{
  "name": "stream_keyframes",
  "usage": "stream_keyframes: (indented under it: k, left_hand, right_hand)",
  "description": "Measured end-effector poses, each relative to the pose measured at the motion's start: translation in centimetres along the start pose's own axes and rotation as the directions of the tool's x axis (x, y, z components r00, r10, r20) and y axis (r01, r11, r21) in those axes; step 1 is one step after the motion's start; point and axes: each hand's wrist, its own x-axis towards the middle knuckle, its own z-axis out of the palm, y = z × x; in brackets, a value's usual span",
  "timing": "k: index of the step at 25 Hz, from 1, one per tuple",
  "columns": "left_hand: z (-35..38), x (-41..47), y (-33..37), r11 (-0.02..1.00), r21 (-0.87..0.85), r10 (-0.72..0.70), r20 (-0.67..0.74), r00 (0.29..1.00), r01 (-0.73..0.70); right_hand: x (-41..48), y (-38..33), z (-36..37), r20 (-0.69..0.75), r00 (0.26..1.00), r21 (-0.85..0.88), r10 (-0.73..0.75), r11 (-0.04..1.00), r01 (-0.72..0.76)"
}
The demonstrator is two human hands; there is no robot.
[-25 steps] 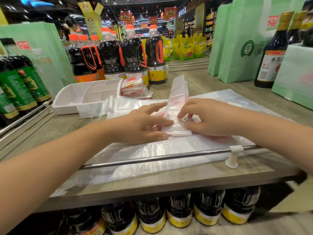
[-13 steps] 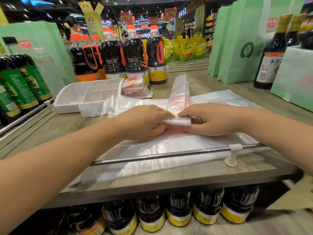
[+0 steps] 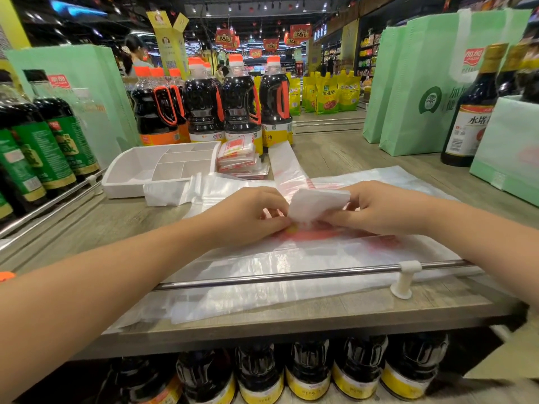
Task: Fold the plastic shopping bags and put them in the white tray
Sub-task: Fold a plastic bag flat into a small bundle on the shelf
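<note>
A narrow folded strip of white plastic bag [image 3: 287,167] runs away from me across the wooden shelf. Its near end is a thick folded flap [image 3: 316,204], lifted off the surface. My left hand [image 3: 248,215] pinches the flap's left lower corner, and my right hand [image 3: 379,208] grips its right side. Under both hands lie flat unfolded plastic bags [image 3: 291,263] with red print. The white tray [image 3: 140,170], with several compartments, stands at the back left. A stack of folded bags [image 3: 239,158] sits beside the tray's right edge.
Dark sauce bottles [image 3: 236,103] stand behind the tray and green-labelled bottles [image 3: 43,147] along the left. Green paper bags [image 3: 423,83] and a bottle [image 3: 472,112] fill the right. A metal rail [image 3: 291,275] runs along the shelf's front edge.
The folded end of the strip has been rolled farther away from me and now stands lifted between both hands, thicker than before. Both hands moved slightly forward.
</note>
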Motion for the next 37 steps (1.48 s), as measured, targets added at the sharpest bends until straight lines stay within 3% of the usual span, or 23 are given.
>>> stream_keyframes:
  k: [4,8,13,19,26,37]
  left_hand:
    - [-0.1,0.0,-0.3,0.982,-0.128,-0.144,-0.006,0.99,0.142]
    - [-0.3,-0.3,-0.2,0.962,-0.203,-0.174,0.054,0.983,0.182]
    - [0.5,0.7,0.3,0.966,-0.093,-0.238,0.042,0.97,0.241]
    - [1.0,1.8,0.1,0.918,-0.088,-0.389,0.001,0.921,0.388]
    - [0.8,2.0,0.4,0.906,-0.057,-0.412,0.11,0.905,0.419]
    - [1.4,1.7,0.5,0.883,-0.158,-0.444,0.02,0.896,0.441]
  right_hand:
    - [0.2,-0.1,0.1,-0.008,1.0,-0.047,-0.004,0.999,0.004]
    - [0.8,-0.4,0.4,-0.044,0.999,-0.003,0.032,0.999,-0.032]
    - [1.5,-0.6,0.8,-0.033,0.985,0.051,0.172,0.984,-0.17]
    - [2.4,-1.1,1.2,-0.054,0.96,0.043,0.273,0.962,-0.271]
    - [2.4,-1.5,1.1,-0.091,0.923,0.053,0.375,0.927,-0.371]
    - [2.1,-1.6,0.9,-0.098,0.895,0.066,0.435,0.9,-0.431]
